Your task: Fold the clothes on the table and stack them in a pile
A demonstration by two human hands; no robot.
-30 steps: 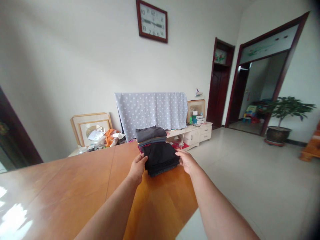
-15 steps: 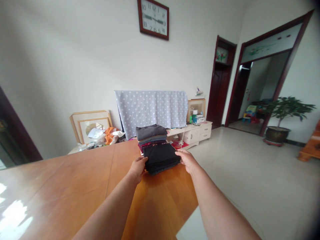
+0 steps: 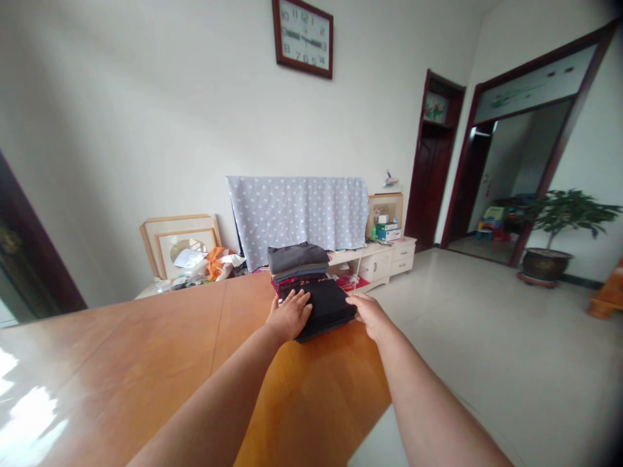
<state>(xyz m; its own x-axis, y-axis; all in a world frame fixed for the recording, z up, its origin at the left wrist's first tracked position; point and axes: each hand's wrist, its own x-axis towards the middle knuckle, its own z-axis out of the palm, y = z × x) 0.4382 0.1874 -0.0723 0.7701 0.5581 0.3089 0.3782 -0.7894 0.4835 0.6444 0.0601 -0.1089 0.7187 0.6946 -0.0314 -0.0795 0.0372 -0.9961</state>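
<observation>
A stack of folded black clothes (image 3: 328, 303) lies near the right edge of the wooden table (image 3: 165, 350). Flat on its left side rests my left hand (image 3: 291, 314), fingers stretched out over the top piece. My right hand (image 3: 368, 311) pinches the stack's right edge, with the thumb on top and the other fingers partly hidden. Just behind stands a second pile of folded clothes (image 3: 298, 258), dark grey on top with blue-grey and dark red layers beneath.
Beyond the table is a low white cabinet (image 3: 377, 267) with a polka-dot cloth (image 3: 302, 211) draped over something on it. Picture frames (image 3: 182, 233) and loose items lean at the left. A potted plant (image 3: 544, 263) stands on the floor at the right.
My left hand has moved from gripping the black stack's left edge to lying flat on top of it. My right hand keeps its place at the right edge.
</observation>
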